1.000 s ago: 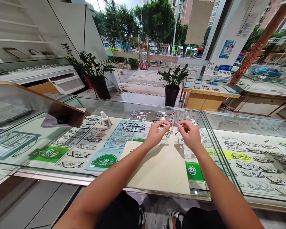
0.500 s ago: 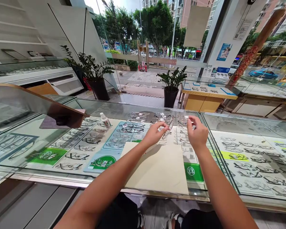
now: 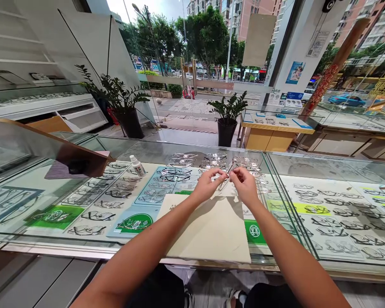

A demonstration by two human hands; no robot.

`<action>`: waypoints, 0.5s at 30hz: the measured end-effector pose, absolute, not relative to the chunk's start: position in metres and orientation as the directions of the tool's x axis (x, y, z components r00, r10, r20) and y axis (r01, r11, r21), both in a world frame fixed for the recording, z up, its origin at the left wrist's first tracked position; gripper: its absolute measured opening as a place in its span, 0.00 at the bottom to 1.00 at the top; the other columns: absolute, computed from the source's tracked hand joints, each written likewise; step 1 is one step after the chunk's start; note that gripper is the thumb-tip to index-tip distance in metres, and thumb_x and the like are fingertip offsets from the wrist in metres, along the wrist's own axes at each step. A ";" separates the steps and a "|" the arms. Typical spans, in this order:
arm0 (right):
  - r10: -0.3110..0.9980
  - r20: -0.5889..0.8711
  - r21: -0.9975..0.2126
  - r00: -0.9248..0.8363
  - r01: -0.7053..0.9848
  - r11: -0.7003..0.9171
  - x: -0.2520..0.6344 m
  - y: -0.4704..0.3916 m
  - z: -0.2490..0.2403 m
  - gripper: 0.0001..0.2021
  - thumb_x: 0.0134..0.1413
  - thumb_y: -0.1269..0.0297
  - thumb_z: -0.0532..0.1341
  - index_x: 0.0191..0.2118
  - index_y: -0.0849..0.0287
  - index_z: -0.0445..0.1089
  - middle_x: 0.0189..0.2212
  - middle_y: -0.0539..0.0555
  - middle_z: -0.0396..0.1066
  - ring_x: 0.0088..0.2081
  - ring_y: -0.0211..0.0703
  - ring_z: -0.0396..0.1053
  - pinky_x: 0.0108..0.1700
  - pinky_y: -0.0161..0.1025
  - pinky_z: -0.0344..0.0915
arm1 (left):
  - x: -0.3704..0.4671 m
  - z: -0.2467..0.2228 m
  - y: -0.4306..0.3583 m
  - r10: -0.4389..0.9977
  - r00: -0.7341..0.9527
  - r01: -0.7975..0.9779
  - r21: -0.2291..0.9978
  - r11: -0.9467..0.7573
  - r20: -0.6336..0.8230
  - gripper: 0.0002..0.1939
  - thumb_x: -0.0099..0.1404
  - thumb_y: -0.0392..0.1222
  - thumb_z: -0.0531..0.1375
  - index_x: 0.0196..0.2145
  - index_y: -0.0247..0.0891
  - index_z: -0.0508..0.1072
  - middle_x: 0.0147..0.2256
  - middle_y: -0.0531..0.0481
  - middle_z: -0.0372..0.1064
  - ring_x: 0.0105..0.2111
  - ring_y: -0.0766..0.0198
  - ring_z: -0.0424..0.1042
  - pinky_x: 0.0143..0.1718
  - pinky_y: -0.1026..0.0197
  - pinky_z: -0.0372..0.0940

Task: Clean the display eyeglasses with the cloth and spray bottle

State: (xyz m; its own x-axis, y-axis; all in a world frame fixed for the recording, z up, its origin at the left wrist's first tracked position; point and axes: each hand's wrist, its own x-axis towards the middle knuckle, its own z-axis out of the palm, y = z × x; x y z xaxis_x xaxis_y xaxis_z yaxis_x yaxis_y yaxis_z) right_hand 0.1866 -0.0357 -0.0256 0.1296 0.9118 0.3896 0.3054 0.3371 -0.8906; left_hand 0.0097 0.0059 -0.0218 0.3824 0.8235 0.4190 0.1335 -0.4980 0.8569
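Glasses [image 3: 224,185] are held up near the far edge of a cream cloth [image 3: 208,231] on the glass counter [image 3: 154,153], pinched in the fingertips of the left hand [image 3: 208,184]. The right hand [image 3: 245,185] curls its fingers close; whether they grip is hard to tell. A loose pinch could drop the slim frame; uneven twisting might bend it.

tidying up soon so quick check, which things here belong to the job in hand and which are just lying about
In the job:
- glasses, at the fingertips of the left hand and right hand
- cloth, probably, spread below them

Lying about:
- spray bottle, untouched, possibly for later use
- display frames
- striped mat
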 end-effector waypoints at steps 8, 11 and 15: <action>0.941 0.277 -0.950 0.193 0.205 0.237 0.194 -0.029 -0.025 0.15 0.60 0.47 0.63 0.33 0.54 0.68 0.26 0.50 0.73 0.23 0.39 0.60 0.27 0.38 0.55 | 0.010 -0.022 0.006 0.863 0.308 0.112 0.886 -0.451 0.400 0.15 0.70 0.55 0.62 0.35 0.41 0.77 0.39 0.47 0.81 0.43 0.54 0.75 0.49 0.54 0.63; 0.951 0.211 -0.975 0.227 0.125 0.186 0.196 -0.027 -0.023 0.15 0.58 0.48 0.64 0.32 0.54 0.68 0.25 0.51 0.75 0.22 0.38 0.60 0.26 0.38 0.56 | 0.009 -0.023 0.010 0.882 0.250 0.081 0.899 -0.430 0.399 0.15 0.70 0.55 0.62 0.35 0.40 0.76 0.40 0.46 0.81 0.44 0.55 0.76 0.50 0.54 0.63; 0.954 0.108 -0.994 0.279 -0.001 0.112 0.200 -0.024 -0.022 0.15 0.53 0.49 0.67 0.31 0.55 0.68 0.27 0.52 0.78 0.20 0.36 0.63 0.25 0.37 0.57 | 0.007 -0.026 0.019 0.919 0.151 -0.075 0.931 -0.357 0.364 0.17 0.66 0.58 0.66 0.36 0.40 0.75 0.43 0.44 0.81 0.50 0.53 0.77 0.53 0.53 0.66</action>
State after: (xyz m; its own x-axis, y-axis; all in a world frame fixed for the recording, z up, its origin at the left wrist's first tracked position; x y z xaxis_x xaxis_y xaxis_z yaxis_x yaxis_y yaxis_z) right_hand 0.1997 -0.0242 -0.0222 0.2788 0.9543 0.1075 -0.0012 0.1123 -0.9937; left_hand 0.0066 0.0189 -0.0255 0.1510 0.9190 0.3642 -0.0754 -0.3566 0.9312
